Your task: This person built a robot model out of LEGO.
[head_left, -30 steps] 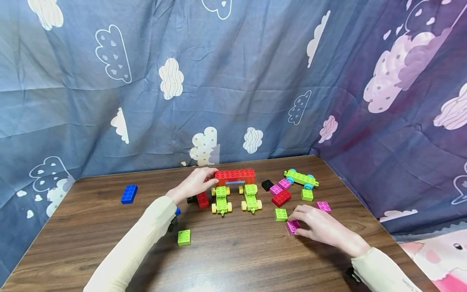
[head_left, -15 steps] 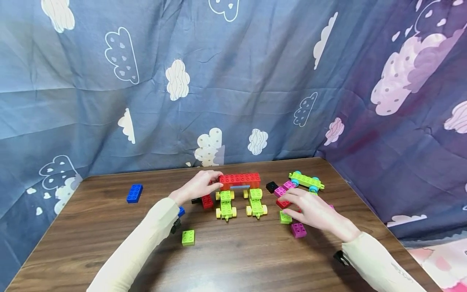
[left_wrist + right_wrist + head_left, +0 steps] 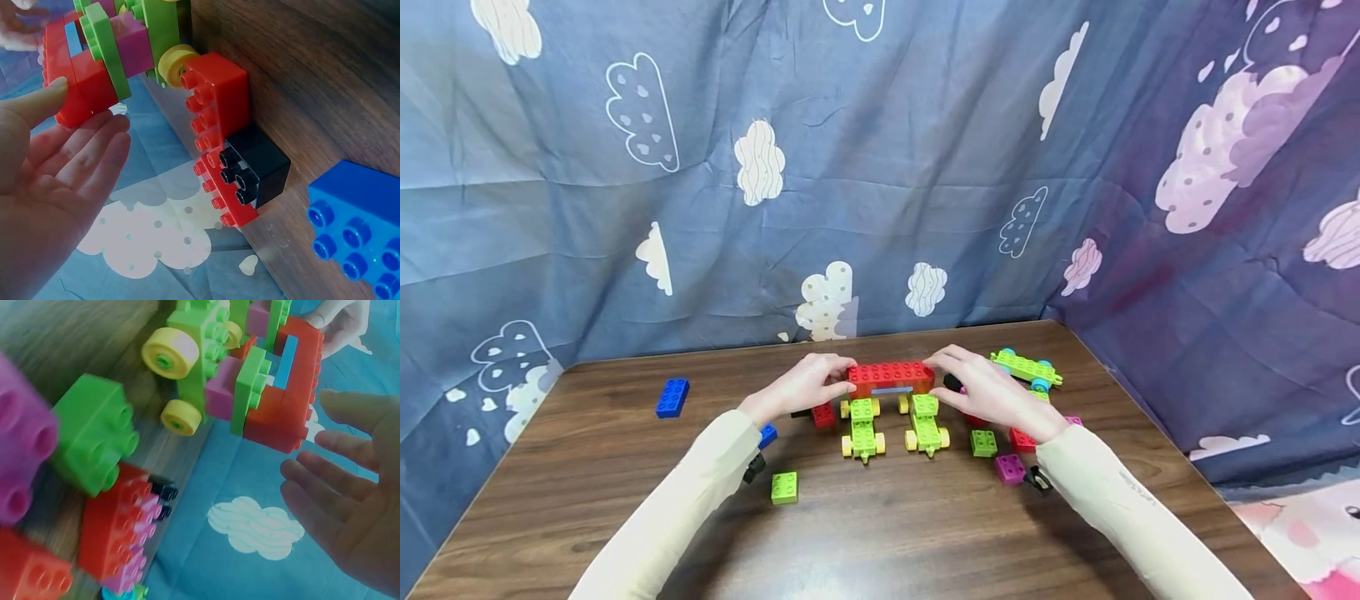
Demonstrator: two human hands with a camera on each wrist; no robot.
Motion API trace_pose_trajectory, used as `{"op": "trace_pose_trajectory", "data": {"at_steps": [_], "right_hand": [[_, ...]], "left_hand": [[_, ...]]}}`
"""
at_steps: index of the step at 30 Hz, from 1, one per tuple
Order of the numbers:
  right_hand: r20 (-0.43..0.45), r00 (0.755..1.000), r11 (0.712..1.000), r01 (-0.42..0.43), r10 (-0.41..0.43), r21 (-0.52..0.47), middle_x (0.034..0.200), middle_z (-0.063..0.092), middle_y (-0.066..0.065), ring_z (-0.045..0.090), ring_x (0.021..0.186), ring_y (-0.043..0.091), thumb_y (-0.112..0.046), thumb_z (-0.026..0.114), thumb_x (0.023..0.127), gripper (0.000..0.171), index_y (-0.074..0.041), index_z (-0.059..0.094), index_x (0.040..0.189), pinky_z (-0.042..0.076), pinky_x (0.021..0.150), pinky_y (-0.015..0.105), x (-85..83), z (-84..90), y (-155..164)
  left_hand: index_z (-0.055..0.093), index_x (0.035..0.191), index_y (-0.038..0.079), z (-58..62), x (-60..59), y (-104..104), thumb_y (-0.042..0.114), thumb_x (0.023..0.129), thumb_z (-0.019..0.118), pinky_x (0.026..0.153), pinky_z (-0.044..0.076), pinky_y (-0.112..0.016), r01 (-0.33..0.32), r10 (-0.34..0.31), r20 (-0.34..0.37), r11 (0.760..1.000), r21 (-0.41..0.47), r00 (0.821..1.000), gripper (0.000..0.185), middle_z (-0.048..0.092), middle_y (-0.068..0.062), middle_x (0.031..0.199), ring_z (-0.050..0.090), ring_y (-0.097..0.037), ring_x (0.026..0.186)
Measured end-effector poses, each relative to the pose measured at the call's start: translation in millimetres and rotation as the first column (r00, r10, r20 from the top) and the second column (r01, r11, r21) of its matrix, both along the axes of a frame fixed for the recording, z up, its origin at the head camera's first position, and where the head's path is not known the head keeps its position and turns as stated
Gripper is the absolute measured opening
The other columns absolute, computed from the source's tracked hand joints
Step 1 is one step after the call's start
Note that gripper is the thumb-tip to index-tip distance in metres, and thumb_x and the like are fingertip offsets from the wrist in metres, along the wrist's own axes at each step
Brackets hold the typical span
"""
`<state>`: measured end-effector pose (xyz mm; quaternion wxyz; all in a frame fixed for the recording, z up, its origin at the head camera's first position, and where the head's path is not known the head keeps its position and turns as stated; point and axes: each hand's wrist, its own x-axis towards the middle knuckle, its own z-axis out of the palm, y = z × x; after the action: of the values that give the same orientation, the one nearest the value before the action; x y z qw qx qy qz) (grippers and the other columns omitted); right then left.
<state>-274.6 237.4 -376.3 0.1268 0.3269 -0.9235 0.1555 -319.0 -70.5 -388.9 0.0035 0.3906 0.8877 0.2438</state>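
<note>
A long red toy-brick beam [image 3: 891,377] with a thin blue strip lies across two lime wheeled bases [image 3: 862,432] with yellow wheels. In the left wrist view, lime and pink bricks [image 3: 132,44] sit between beam and wheels. My left hand [image 3: 808,385] holds the beam's left end, thumb on one face and fingers on the opposite side. My right hand [image 3: 988,392] is at the beam's right end. The right wrist view shows its fingers [image 3: 325,494] extended and a small gap between them and the red bricks [image 3: 272,419].
Lime [image 3: 983,443] and magenta [image 3: 1010,469] bricks lie right, near a lime wheelbase [image 3: 1026,367] with blue wheels. To the left are a blue brick [image 3: 672,398], a lime brick [image 3: 785,488] and a red brick [image 3: 823,415]. A cloud-patterned curtain [image 3: 880,208] hangs behind the table.
My right hand has let go of a magenta brick and moved up and left to the beam's right end. My left hand has stayed at the left end.
</note>
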Motion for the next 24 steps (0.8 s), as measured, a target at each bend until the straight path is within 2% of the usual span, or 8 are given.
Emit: {"op": "trace_pose_trajectory", "data": {"at_steps": [3,7,15,24], "right_hand": [[0.053,0.999,1.000,-0.003,0.003,0.003,0.126,0.062,0.007,0.066,0.101,0.021,-0.026,0.072,0.091,0.045,-0.008,0.061,0.131,0.055,0.087,0.040,-4.1,-0.2,-6.9],[0.075,0.997,1.000,0.000,-0.001,0.021,0.127,0.063,0.008,0.066,0.102,0.022,-0.028,0.069,0.093,0.044,-0.008,0.061,0.132,0.055,0.089,0.041,-6.2,-1.0,-12.5],[0.021,1.000,1.000,-0.020,0.020,0.010,0.117,0.069,0.005,0.068,0.099,0.017,-0.020,0.069,0.093,0.029,-0.010,0.068,0.121,0.056,0.085,0.038,-7.5,-0.6,-13.7],[-0.009,0.998,0.998,-0.059,0.059,-0.018,0.112,0.070,0.005,0.067,0.096,0.015,-0.018,0.071,0.092,0.026,-0.009,0.069,0.116,0.056,0.083,0.036,-2.8,-5.3,-11.5]], "left_hand": [[0.060,0.128,-0.004,-0.1,2.4,-1.6,0.019,0.096,0.065,0.093,0.057,-0.040,0.015,-0.015,0.005,1.000,-0.003,1.000,0.039,0.069,-0.018,0.119,0.071,-0.027,0.103],[0.061,0.126,-0.003,0.1,5.2,-1.8,0.018,0.096,0.065,0.094,0.056,-0.042,0.028,-0.028,0.019,1.000,0.003,0.999,0.037,0.069,-0.017,0.116,0.071,-0.028,0.104],[0.064,0.121,-0.001,-0.1,10.0,0.0,0.019,0.095,0.067,0.090,0.057,-0.039,0.048,-0.048,-0.025,0.999,-0.001,0.999,0.034,0.072,-0.012,0.107,0.072,-0.022,0.098],[0.063,0.124,0.000,-2.1,15.1,-1.6,0.022,0.095,0.066,0.090,0.057,-0.036,0.035,-0.037,-0.046,0.998,-0.044,0.998,0.036,0.072,-0.009,0.108,0.070,-0.020,0.098]]}}
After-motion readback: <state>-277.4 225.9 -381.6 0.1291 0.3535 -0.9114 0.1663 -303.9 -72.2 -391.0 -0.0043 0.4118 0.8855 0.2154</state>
